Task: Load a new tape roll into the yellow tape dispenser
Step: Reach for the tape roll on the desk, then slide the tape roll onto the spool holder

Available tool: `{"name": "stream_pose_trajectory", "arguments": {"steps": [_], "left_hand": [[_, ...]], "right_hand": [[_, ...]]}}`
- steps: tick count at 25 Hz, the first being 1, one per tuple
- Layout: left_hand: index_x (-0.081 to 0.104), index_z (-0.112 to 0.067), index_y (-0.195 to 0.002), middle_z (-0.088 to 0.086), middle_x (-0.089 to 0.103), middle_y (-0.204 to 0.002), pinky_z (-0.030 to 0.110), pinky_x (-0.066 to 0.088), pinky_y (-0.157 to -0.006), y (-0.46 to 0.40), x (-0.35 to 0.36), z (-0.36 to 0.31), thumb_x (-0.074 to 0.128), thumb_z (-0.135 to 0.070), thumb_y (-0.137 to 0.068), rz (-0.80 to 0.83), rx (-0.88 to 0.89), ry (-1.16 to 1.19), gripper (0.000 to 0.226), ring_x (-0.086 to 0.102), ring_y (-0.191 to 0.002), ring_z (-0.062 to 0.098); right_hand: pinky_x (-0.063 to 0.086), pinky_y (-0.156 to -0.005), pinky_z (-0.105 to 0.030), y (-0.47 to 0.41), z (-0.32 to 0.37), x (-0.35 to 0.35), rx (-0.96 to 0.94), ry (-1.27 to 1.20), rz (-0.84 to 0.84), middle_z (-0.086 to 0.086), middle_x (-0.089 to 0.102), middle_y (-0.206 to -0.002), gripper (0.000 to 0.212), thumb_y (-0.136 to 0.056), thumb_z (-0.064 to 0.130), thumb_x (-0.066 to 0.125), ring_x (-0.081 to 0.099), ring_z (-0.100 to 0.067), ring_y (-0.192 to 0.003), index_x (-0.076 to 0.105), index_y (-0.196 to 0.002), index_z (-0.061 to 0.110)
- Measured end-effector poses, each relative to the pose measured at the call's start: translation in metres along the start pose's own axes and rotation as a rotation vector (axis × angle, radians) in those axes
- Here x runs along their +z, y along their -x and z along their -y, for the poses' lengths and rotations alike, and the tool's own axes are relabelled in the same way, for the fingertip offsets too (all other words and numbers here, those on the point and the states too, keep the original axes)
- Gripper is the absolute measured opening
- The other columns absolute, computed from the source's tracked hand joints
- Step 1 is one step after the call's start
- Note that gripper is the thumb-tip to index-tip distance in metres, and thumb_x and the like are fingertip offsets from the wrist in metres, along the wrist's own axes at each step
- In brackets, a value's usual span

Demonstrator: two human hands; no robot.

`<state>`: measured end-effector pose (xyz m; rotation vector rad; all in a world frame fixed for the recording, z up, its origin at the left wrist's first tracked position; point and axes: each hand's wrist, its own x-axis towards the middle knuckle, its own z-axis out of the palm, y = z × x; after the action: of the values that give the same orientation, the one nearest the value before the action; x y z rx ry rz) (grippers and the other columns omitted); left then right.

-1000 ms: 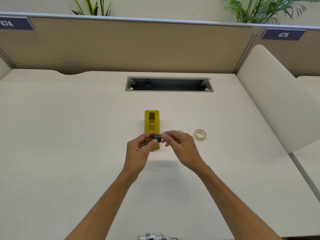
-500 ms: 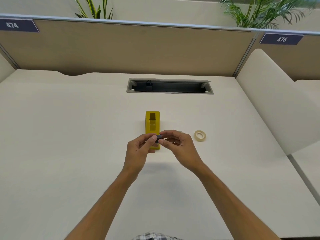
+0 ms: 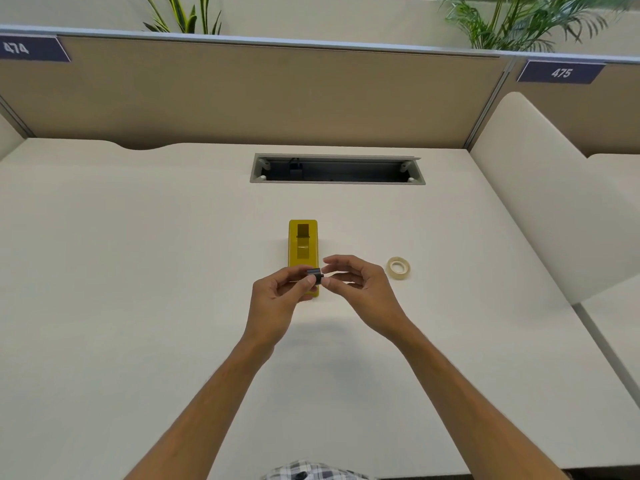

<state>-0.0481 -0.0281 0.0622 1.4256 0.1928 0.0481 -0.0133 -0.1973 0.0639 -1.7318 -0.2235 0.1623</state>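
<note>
Head view: a pale desk (image 3: pixel 138 271) seen from above, two bare forearms reaching forward to meet near its middle
Left hand (image 3: pixel 277 303): thumb and fingers were pinched around a small black spindle (image 3: pixel 314 274), the core that carries a roll
Right hand (image 3: pixel 360 289): fingers were loosely curled and spread, fingertips (image 3: pixel 327 282) just beside the spindle's right end; whether they touched it could not be told, and nothing else showed in the hand
Spindle axis: it lay roughly left to right, its right end free and pointing toward the right hand
Yellow tape dispenser (image 3: pixel 303 247): it stood on the desk just beyond the hands, long axis running away from the person, near end partly hidden behind the left fingers; its roll bay looked empty
New tape roll (image 3: pixel 398 268): a pale ring lay flat on the desk, to the right of the dispenser and just past the right hand, apart from both
Nearer hand: the right hand was clearly closer to the roll; the left was occupied
Key relation: the roll sat to the right of the spindle's free end, so the likely next move was a short right-hand reach, then turning the ring upright to slide its hole along the spindle's axis
Background: a recessed cable tray (image 3: pixel 337 169) sat farther back, well clear of the work
</note>
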Motion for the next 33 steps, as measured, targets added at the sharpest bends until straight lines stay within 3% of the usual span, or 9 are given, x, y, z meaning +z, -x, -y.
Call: {"name": "stream_pose_trajectory", "arguments": {"steps": [5, 7, 11, 15, 21, 28, 33], "left_hand": [[0.075, -0.016, -0.104, 0.002, 0.078, -0.099, 0.020, 0.058, -0.075, -0.002, -0.001, -0.001, 0.070, -0.006, -0.087, -0.010, -0.024, 0.009, 0.021, 0.076, -0.087, 0.019], [0.075, -0.016, -0.104, 0.004, 0.078, -0.098, 0.021, 0.058, -0.079, -0.003, -0.001, -0.001, 0.070, -0.003, -0.086, -0.001, -0.029, 0.009, 0.023, 0.076, -0.088, 0.020], [0.075, -0.020, -0.103, 0.002, 0.079, -0.096, 0.019, 0.057, -0.081, -0.004, -0.001, 0.000, 0.071, -0.001, -0.084, 0.013, -0.036, 0.010, 0.027, 0.076, -0.089, 0.020], [0.075, -0.021, -0.103, 0.001, 0.079, -0.097, 0.020, 0.057, -0.084, -0.005, -0.001, 0.001, 0.069, -0.002, -0.085, 0.012, -0.042, 0.005, 0.027, 0.075, -0.091, 0.019], [0.075, -0.019, -0.101, 0.001, 0.079, -0.096, 0.019, 0.057, -0.078, -0.004, 0.002, 0.001, 0.068, -0.004, -0.088, -0.002, -0.059, 0.042, 0.022, 0.075, -0.091, 0.020], [0.075, -0.015, -0.103, 0.007, 0.077, -0.101, 0.019, 0.057, -0.075, -0.004, 0.000, 0.001, 0.068, -0.006, -0.088, -0.024, -0.064, 0.052, 0.019, 0.075, -0.092, 0.021], [0.076, -0.019, -0.100, 0.002, 0.078, -0.097, 0.020, 0.057, -0.077, -0.003, 0.000, 0.003, 0.068, -0.005, -0.087, -0.018, -0.064, 0.067, 0.020, 0.075, -0.091, 0.020]], "right_hand": [[0.053, -0.080, -0.024, -0.008, -0.022, -0.021, 0.049, 0.184, -0.139, 0.013, 0.074, -0.095, 0.017, -0.087, 0.029, 0.071, 0.068, 0.000, -0.088, 0.071, -0.104, 0.027], [0.052, -0.077, -0.026, -0.014, -0.034, -0.036, 0.039, 0.381, -0.246, 0.015, 0.072, -0.095, 0.019, -0.085, 0.030, 0.071, 0.067, -0.001, -0.086, 0.071, -0.104, 0.025], [0.048, -0.080, -0.032, -0.026, -0.055, -0.072, 0.058, 0.870, -0.369, 0.003, 0.068, -0.115, 0.037, -0.084, 0.035, 0.070, 0.066, -0.019, -0.099, 0.063, -0.118, 0.022], [0.047, -0.080, -0.036, -0.040, -0.069, -0.094, 0.216, 1.046, -0.337, -0.005, 0.061, -0.127, 0.057, -0.085, 0.053, 0.064, 0.063, -0.029, -0.106, 0.055, -0.129, 0.017], [0.045, -0.075, -0.036, -0.053, -0.081, -0.090, 0.330, 1.108, -0.353, -0.007, 0.061, -0.116, 0.068, -0.084, 0.070, 0.053, 0.063, -0.031, -0.101, 0.059, -0.122, 0.014], [0.046, -0.075, -0.036, -0.063, -0.084, -0.082, 0.381, 1.056, -0.423, -0.010, 0.059, -0.109, 0.052, -0.083, 0.054, 0.064, 0.063, -0.033, -0.094, 0.063, -0.111, 0.010], [0.046, -0.080, -0.036, -0.062, -0.080, -0.082, 0.396, 0.978, -0.437, -0.008, 0.060, -0.114, 0.060, -0.075, 0.053, 0.070, 0.061, -0.031, -0.103, 0.059, -0.120, 0.014]]}}
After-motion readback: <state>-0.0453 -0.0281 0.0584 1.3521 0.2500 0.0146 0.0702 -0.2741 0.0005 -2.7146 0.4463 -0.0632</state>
